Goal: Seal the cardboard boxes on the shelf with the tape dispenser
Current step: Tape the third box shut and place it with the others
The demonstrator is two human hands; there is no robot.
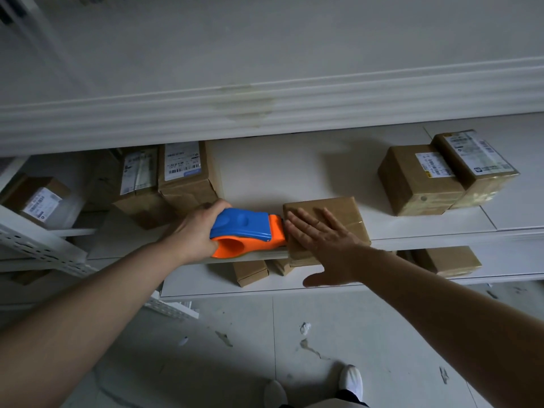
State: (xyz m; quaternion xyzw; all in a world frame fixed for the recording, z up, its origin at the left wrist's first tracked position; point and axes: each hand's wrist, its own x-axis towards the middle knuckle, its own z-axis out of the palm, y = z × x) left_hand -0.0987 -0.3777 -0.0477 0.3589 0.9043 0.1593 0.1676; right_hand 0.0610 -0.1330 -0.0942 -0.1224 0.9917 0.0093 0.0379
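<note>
At the near edge of the shelf (309, 160), my left hand (195, 231) grips the tape dispenser (245, 229) against the cardboard box (338, 210), which my right hand (321, 240) presses flat, fingers spread.

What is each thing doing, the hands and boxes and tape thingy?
Blue and orange plastic tape dispenser: gripped, nose against the box's left edge.
Plain brown cardboard box: closed, held down flat.
Left hand: grips the dispenser.
Right hand: flat on the box top.
Two labelled brown boxes: closed, side by side.
</note>
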